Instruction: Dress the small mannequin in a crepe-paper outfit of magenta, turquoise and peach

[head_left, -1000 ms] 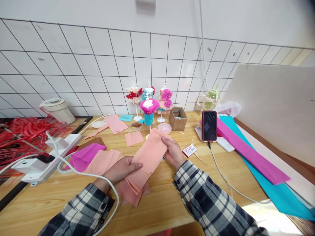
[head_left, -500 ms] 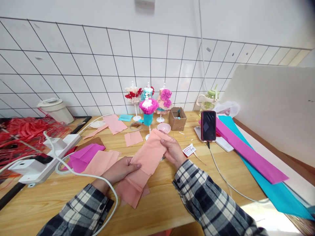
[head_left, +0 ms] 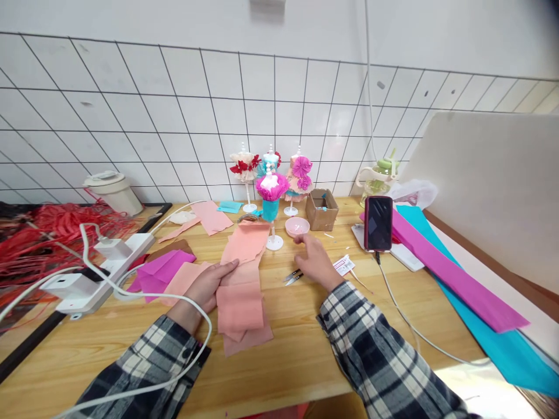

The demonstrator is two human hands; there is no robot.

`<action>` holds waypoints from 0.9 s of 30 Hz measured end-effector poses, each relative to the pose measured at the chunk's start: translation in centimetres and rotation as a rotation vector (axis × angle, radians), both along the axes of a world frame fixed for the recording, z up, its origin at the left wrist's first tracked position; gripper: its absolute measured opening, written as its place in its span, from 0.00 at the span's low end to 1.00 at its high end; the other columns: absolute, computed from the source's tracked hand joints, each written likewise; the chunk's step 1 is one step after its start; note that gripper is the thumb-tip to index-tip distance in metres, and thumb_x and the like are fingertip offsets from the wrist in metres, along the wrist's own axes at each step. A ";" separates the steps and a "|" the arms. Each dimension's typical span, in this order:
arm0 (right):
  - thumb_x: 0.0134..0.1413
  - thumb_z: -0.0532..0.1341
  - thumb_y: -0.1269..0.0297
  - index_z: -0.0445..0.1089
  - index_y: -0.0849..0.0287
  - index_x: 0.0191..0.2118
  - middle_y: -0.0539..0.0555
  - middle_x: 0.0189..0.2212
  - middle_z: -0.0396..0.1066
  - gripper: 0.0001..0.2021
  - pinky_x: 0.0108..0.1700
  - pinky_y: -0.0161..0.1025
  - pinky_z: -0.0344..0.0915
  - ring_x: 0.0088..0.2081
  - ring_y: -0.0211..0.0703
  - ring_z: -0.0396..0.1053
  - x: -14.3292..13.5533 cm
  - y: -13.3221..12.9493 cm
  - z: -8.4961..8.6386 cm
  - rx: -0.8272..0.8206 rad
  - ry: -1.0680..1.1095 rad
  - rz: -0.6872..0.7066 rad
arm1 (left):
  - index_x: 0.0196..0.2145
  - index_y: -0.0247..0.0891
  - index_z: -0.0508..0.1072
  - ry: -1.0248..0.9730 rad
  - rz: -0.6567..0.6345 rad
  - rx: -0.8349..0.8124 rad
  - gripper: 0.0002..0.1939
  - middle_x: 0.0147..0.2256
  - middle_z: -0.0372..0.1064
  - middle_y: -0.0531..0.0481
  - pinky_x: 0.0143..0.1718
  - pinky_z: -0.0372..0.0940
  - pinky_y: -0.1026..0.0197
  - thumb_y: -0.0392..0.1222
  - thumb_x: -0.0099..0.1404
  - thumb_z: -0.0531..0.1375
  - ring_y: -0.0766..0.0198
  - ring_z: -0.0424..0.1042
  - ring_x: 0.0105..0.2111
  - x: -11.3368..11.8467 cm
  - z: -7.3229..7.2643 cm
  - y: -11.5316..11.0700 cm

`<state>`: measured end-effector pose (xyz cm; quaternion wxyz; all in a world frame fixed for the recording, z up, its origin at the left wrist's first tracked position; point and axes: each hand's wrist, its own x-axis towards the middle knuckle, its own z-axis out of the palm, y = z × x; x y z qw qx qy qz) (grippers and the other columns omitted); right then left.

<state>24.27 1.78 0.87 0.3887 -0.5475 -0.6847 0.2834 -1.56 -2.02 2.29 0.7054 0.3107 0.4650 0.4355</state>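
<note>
Left grip (head_left: 203,292) holds peach paper (head_left: 241,299) — by its left edge, partway along.

A dark-lined white tiled wall (head_left: 257,75) stands behind the wooden table (head_left: 297,349).

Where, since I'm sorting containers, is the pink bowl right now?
In the head view, the pink bowl sits just right of centre, beyond the right hand, between the front mannequin and the cardboard box.
</note>
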 end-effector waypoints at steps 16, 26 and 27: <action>0.60 0.53 0.68 0.59 0.58 0.38 0.52 0.31 0.69 0.01 0.33 0.34 0.52 0.32 0.39 0.63 0.1 -0.9 0.0 -0.093 -0.420 0.177 | 0.43 0.33 0.74 -0.099 0.022 0.117 0.18 0.38 0.77 0.41 0.35 0.71 0.60 0.46 0.58 0.63 0.55 0.77 0.36 -0.2 -0.4 0.1; 0.60 0.48 0.56 0.65 0.56 0.31 0.47 0.24 0.68 0.14 0.32 0.34 0.54 0.29 0.38 0.63 -2.3 -2.3 1.0 -0.170 -0.144 0.247 | 0.44 0.34 0.72 0.042 -0.064 0.199 0.26 0.39 0.77 0.43 0.42 0.68 0.57 0.39 0.46 0.71 0.55 0.76 0.38 0.6 -0.5 -0.1; 0.62 0.45 0.53 0.66 0.57 0.29 0.49 0.23 0.68 0.19 0.32 0.34 0.54 0.29 0.39 0.64 -2.4 -2.4 1.1 -0.178 -0.177 0.237 | 0.44 0.34 0.71 0.058 -0.059 0.211 0.27 0.39 0.77 0.43 0.43 0.68 0.57 0.39 0.45 0.71 0.55 0.76 0.39 0.6 -0.6 -0.1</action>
